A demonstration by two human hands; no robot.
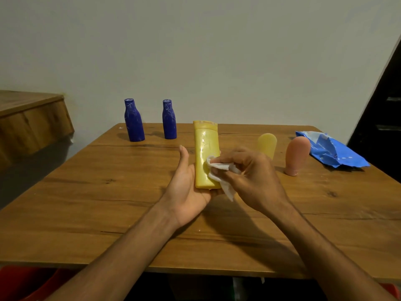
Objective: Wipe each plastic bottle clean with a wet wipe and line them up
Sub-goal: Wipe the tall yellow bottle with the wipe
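Above the middle of the wooden counter (108, 192), from the head view: cradling a tall flat yellow plastic bottle (206, 148) lengthwise in the left hand (188, 192) — thumb straight along the near edge, fingers underneath and mostly hidden, seemingly hooked round the far edge to stop it sliding. Pinching a crumpled white wet wipe (219, 172) in the right hand (253, 177), fingers bunched round it, pressing it onto the bottle's lower face. Held broad side up, probably to offer the widest surface to the wipe; wet sheen higher up.

Farther back on the left, standing upright and apart: a dark blue plastic bottle (134, 121) and a second dark blue bottle (169, 120) — likely the start of the row. On the right, beside a crinkled blue wipe packet (329, 151), apparently waiting their turn: a pale yellow rounded bottle (268, 144), partly behind the right hand, and a pink rounded bottle (296, 155), cap-down.
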